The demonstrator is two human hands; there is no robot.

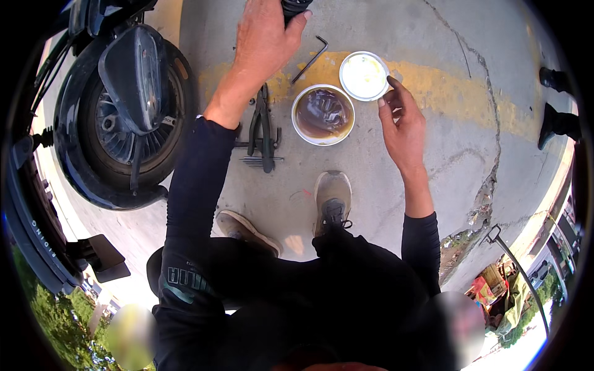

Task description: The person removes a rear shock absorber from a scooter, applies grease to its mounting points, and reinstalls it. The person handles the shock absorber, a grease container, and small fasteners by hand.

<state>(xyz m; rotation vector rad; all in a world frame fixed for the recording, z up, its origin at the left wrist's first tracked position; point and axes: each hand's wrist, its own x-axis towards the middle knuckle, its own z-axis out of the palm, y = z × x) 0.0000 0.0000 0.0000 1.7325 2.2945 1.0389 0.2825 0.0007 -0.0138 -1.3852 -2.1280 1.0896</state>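
Note:
At the top edge my left hand (266,40) is closed round a black ribbed piece (295,7), most of which lies beyond the picture. My right hand (405,127) pinches the rim of a round, pale lid (362,76) between thumb and forefinger. Bright glare hides detail on the lid's face. Just left of and below it, touching or nearly so, an uncovered round tub (296,130) holds glossy brown grease (323,114). An L-shaped hex key (311,60) lies above the tub. Dark-handled pliers (266,133) rest below my left wrist, with several thin metal tools (263,161) around them.
A motorcycle wheel (127,117) with a dark fender fills the left side. My shoes (333,195) are on the concrete below the tub. Another person's dark shoes (546,123) show at far right. A long crack (492,123) runs down the ground, and a bundle of goods (495,290) sits lower right.

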